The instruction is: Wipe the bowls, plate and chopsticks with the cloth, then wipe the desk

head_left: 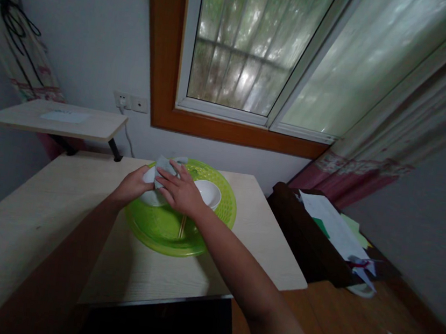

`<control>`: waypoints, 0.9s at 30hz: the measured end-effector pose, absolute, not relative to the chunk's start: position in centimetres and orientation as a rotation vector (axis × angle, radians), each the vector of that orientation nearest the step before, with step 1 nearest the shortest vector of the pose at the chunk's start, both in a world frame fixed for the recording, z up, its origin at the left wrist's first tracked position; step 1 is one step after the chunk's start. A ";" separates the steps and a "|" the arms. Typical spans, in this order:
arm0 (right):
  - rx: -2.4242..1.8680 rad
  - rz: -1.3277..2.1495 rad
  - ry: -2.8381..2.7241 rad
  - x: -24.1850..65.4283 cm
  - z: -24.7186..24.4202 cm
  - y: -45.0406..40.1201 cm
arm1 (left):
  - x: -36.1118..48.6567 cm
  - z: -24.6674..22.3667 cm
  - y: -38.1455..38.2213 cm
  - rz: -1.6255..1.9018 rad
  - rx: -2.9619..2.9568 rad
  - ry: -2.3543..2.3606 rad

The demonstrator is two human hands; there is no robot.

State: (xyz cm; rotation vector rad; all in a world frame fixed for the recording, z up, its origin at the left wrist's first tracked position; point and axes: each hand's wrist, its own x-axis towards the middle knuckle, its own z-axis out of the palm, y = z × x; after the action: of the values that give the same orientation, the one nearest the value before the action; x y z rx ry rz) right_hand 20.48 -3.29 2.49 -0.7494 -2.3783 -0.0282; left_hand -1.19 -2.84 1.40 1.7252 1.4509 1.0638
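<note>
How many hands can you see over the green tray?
2. The left hand holds a white dish above the left part of the green tray; the right hand is beside it, fingers on a pale cloth. Neither is fully hidden.

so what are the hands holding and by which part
The left hand grips a white dish by its left edge; the right hand presses a pale cloth against it.

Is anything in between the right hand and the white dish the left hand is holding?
Yes: a pale grey cloth lies between the right hand's fingers and the white dish. Nothing visible separates the left hand from the dish; its thumb rests right on it.
</note>
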 end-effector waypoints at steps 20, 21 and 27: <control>-1.049 0.376 -1.999 21.0 0.2 -0.8 | -1.2 1.3 -3.8 1.068 1.673 1.454; -1.039 0.352 -2.022 20.9 0.3 -1.0 | -1.2 1.2 -3.7 1.072 1.673 1.458; -0.808 0.127 -2.264 19.6 1.8 -2.7 | -1.4 1.0 -3.5 1.045 1.751 1.431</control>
State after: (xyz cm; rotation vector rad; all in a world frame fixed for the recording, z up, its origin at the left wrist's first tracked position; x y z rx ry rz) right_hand 19.64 -2.72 1.80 -0.8080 -2.2636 0.1273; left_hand -1.37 -3.47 0.96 1.7505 1.4305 1.0447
